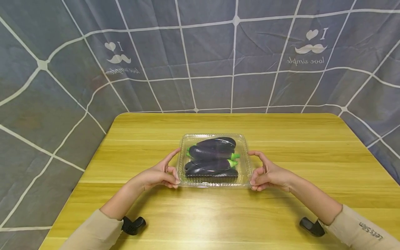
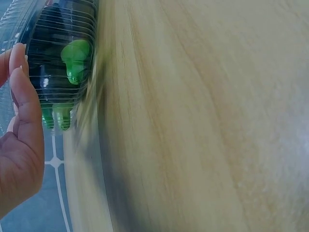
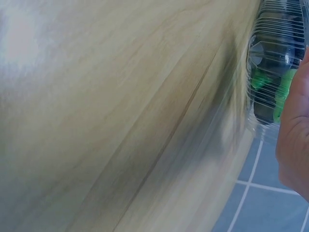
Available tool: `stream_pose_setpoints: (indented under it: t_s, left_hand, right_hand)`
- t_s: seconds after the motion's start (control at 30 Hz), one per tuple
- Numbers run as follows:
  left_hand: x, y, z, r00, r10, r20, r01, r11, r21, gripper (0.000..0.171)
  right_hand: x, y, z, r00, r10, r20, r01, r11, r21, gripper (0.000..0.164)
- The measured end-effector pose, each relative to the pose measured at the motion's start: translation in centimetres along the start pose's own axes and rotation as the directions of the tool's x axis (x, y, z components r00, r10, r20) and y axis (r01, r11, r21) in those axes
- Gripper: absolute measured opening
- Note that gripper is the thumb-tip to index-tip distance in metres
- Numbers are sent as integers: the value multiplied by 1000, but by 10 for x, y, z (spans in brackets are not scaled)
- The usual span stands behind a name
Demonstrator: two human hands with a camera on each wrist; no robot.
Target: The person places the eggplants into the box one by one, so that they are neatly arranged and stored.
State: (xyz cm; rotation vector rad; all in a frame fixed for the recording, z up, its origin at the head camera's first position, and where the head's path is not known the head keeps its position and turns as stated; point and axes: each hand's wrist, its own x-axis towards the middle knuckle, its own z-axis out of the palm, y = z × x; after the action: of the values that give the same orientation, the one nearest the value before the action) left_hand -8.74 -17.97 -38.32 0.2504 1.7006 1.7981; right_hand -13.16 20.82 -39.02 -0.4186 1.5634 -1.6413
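A clear plastic clamshell box is held between both hands at the middle of the table, its lid down. Through the lid show several dark purple eggplants with bright green stems, lying crosswise in a stack. My left hand pinches the near left corner of the rim between thumb and fingers, index finger stretched along the side. On the opposite side, my right hand grips the near right corner the same way. In the left wrist view, green stems press near the ribbed wall.
The box is over a yellow wood-grain table with rounded far corners. Behind and beside it hangs a grey curtain with white grid lines. Black wrist-worn devices stick out below both forearms, by the beige sleeves.
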Motion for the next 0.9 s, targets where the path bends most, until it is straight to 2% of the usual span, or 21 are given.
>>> stream_pose_setpoints:
  t_s: [0.57,0.9]
  left_hand:
    - [0,1,1,1000,-6,-1,6,1000,21,108]
    - [3,-2,-1,1000,-1,-2,1,999,40,108]
  right_hand:
    - [2,-1,0,1000,20,-15,-20,1000,-22,91]
    - [4,1,0,1000,0,-26,-1,999,-46,90]
